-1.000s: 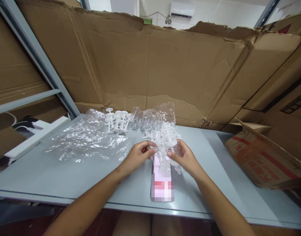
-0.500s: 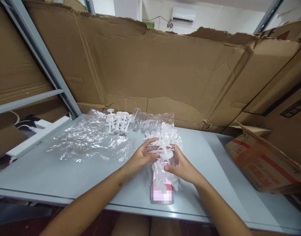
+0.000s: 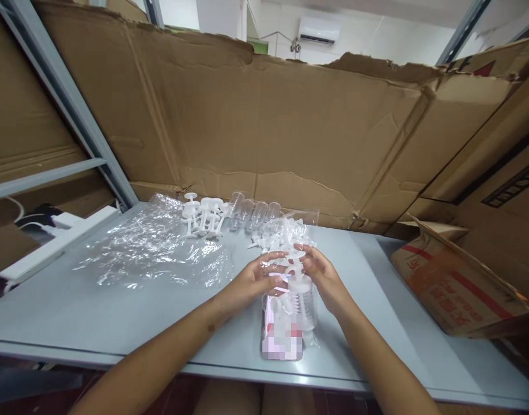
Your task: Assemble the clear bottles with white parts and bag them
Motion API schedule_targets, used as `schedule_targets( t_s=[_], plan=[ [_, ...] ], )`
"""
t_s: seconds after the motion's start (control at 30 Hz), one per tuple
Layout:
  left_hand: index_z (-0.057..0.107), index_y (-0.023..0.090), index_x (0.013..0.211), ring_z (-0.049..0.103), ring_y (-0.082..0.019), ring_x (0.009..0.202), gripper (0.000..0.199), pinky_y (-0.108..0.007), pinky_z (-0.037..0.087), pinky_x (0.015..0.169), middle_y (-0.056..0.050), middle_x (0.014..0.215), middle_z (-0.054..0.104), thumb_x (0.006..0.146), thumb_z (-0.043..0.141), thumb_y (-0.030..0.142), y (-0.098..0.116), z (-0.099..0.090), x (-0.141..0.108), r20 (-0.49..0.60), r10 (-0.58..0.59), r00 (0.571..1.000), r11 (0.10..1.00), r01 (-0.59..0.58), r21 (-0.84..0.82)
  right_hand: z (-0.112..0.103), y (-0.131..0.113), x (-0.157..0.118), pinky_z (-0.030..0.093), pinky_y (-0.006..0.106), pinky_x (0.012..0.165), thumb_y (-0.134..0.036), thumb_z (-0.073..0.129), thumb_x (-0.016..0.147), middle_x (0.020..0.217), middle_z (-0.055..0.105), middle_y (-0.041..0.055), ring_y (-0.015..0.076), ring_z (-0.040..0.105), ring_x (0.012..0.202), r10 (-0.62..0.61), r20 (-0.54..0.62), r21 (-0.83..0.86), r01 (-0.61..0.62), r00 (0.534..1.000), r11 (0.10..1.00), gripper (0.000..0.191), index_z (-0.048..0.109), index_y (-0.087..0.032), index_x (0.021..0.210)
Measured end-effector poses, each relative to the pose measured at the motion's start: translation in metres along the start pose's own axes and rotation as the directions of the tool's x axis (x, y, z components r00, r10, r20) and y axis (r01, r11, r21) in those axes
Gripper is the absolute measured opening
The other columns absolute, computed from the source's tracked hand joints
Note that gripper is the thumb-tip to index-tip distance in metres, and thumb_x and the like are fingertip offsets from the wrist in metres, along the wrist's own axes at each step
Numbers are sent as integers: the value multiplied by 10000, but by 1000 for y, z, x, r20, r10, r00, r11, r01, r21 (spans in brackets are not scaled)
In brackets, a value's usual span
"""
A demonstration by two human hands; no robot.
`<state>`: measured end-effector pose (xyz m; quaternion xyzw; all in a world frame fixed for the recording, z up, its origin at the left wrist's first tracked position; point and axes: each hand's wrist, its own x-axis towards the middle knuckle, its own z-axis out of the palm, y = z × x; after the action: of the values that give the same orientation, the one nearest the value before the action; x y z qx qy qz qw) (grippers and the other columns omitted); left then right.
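Both hands are around a clear plastic bag (image 3: 311, 340) near the table's front. Inside the bag are a clear ribbed tube (image 3: 303, 305) and some white plastic pieces (image 3: 282, 305). A white plunger (image 3: 295, 255) with a round top stands at the tube's upper end. My right hand (image 3: 327, 279) has its fingertips and thumb closed at the plunger's top. My left hand (image 3: 258, 279) is curled at the bag's left edge, fingers partly behind the plastic. Under the bag lies a pink phone-like slab (image 3: 268, 331), its lower part blurred.
Several white plungers (image 3: 204, 216) and clear tubes (image 3: 258, 214) stand at the back. Small white parts (image 3: 282, 233) are heaped beyond my hands. Crumpled clear plastic (image 3: 147, 248) spreads leftward. A power strip (image 3: 59, 239) lies left, an open cardboard box (image 3: 454, 288) right, and a cardboard wall (image 3: 264, 127) behind.
The white plunger has gone from between my hands to upright at the ribbed tube's top. My right hand has shifted right and its thumb has come up from the bag to the plunger.
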<state>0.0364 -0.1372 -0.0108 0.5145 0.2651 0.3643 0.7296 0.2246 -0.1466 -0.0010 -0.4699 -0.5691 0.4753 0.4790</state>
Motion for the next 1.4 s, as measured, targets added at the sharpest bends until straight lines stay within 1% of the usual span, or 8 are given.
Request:
schedule_targets(
  t_s=[0.17,0.3,0.47,0.63,0.87,1.07,1.2,1.4],
  plan=[
    [473,228,1183,630,-176,809,460,-266,470,655,-112,1070,610,762,608,356,5,4,1,4,-60,998,997,60,-49,1,-6,-1,449,288,641,-487,589,742,807,616,15,181,590,707,113,31,170,-117,993,978,361,523,-252,1008],
    [473,231,1179,623,-169,778,452,-243,467,585,-110,1082,593,769,587,383,5,3,-1,-17,-111,994,993,111,-47,1,-7,-4,447,280,626,-469,614,722,830,634,26,179,596,703,170,81,204,-183,982,962,351,513,-239,967],
    [543,215,1094,576,-157,744,394,-274,511,565,-68,917,582,777,546,448,1,-3,1,-111,0,994,998,7,59,8,4,-6,416,232,566,-420,645,718,795,606,2,131,555,642,157,107,175,-174,982,969,324,523,-226,948],
    [605,168,1018,577,-147,695,406,-255,501,557,-73,840,601,784,513,487,0,-13,3,-166,14,986,988,11,154,12,9,-4,454,246,561,-462,635,712,816,585,16,146,569,672,174,122,195,-196,977,961,338,552,-220,932],
    [604,168,1008,580,-143,655,429,-272,501,573,-74,830,606,806,458,516,-1,-18,4,-145,18,989,985,7,170,7,9,1,470,293,600,-430,650,704,736,617,24,181,587,704,60,-80,116,-51,995,992,276,652,-204,863],
    [587,173,1020,547,-112,570,385,-259,461,555,-31,761,585,820,456,475,6,-23,4,-229,124,966,966,-65,251,-4,17,9,419,277,568,-359,652,726,694,645,19,137,553,595,2,-130,137,16,991,991,171,666,-195,772],
    [621,184,958,490,-87,560,256,-226,427,562,3,695,535,816,508,365,9,-30,3,-247,258,934,890,-130,438,-14,19,13,393,268,550,-323,630,751,687,625,7,117,525,551,-7,-83,128,17,996,992,154,660,-200,839],
    [614,185,923,512,-106,601,207,-242,438,603,-5,714,569,807,521,328,6,-33,3,-272,318,908,857,-153,492,-20,15,12,372,258,535,-292,637,741,660,555,-27,120,524,569,-38,-5,112,38,999,993,215,628,-232,947]
  ],
)
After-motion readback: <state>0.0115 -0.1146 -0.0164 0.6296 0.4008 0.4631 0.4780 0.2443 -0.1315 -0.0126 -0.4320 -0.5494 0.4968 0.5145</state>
